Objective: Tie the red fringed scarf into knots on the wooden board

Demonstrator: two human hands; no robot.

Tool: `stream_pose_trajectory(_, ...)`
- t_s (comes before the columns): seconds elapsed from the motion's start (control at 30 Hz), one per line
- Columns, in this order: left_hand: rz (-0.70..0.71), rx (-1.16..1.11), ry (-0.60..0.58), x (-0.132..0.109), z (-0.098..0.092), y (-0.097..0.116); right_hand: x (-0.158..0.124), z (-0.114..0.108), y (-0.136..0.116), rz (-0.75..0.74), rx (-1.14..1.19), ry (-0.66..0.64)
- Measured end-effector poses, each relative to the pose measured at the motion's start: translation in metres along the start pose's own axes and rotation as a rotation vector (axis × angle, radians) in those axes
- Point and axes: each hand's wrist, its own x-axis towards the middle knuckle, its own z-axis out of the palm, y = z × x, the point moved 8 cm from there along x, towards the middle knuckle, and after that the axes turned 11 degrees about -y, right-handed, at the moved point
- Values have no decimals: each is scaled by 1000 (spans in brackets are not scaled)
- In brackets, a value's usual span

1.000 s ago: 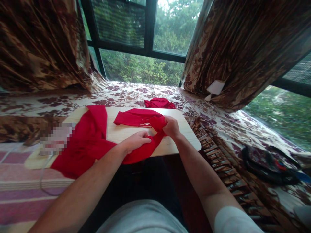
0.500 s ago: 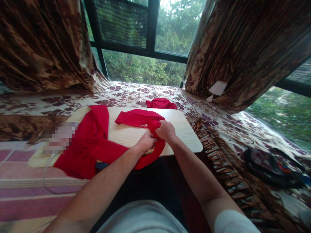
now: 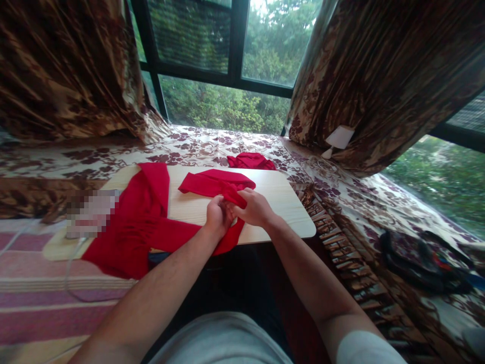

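A long red scarf-like cloth (image 3: 131,222) lies spread over the left of a light wooden board (image 3: 280,202), and a narrower band of it runs right toward my hands. My right hand (image 3: 257,207) is closed on a bunched, twisted part of the cloth, thumb on top. Close beside it, my left hand (image 3: 219,216) has its palm turned partly up and its fingers curled at the same part; the fingertips are partly hidden. A flat folded length of red cloth (image 3: 212,183) extends left from the hands along the board. Below them, a loop hangs at the board's near edge.
Another red cloth bundle (image 3: 252,161) sits on the floral cover behind the board. A pixelated flat object (image 3: 91,213) with a white cable is on the board's left end. Farther right are a small white lamp (image 3: 340,137) and a black bag (image 3: 420,263). Patterned curtains flank the window.
My left hand has rolled palm-up and shifted slightly left and up. My right hand has turned over the cloth. The bunched part is lower and more twisted, and the near loop is smaller.
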Motion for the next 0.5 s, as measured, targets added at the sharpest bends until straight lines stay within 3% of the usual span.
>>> stream_pose_trajectory(0.13,-7,48,40,-3,0,5,4,8,4,-55,158,19)
stream_pose_trajectory(0.23,-58,110,134,0,-7,2,4,2,36,171,229,228)
stream_pose_trajectory(0.3,-65,84,164,3,-11,1,2,6,59,342,257,271)
stream_pose_trajectory(0.4,-76,31,161,7,-14,-2,7,35,81,454,408,-17)
stream_pose_trajectory(0.5,-138,-24,93,9,-13,-11,5,64,81,438,699,-302)
